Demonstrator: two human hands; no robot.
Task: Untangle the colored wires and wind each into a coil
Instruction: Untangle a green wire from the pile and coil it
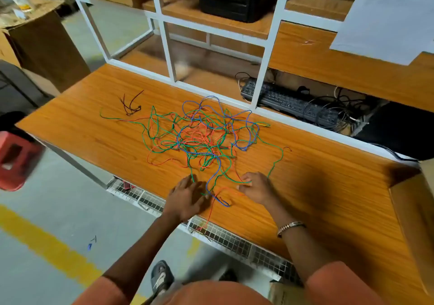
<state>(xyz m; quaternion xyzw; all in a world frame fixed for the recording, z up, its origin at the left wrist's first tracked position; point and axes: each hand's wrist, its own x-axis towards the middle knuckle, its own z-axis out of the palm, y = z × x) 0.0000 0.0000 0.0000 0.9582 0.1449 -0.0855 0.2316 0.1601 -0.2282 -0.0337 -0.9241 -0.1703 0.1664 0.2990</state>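
Note:
A loose tangle of green, orange and blue wires (199, 138) lies spread over the middle of the wooden table (94, 140). Strands trail from it toward the near edge. My left hand (187, 196) lies flat on the table at the near edge, fingers spread, touching green and blue strands. My right hand (256, 187) is beside it, fingers curled around a green and orange strand end. One orange strand (211, 213) hangs over the table edge between my hands.
A short dark red wire piece (131, 107) lies apart at the table's back left. A white metal frame (169, 53) rises behind the table, with a black keyboard (288, 100) and cables beyond it. A cardboard box (413, 210) sits at the right end. A red stool (16, 161) stands left.

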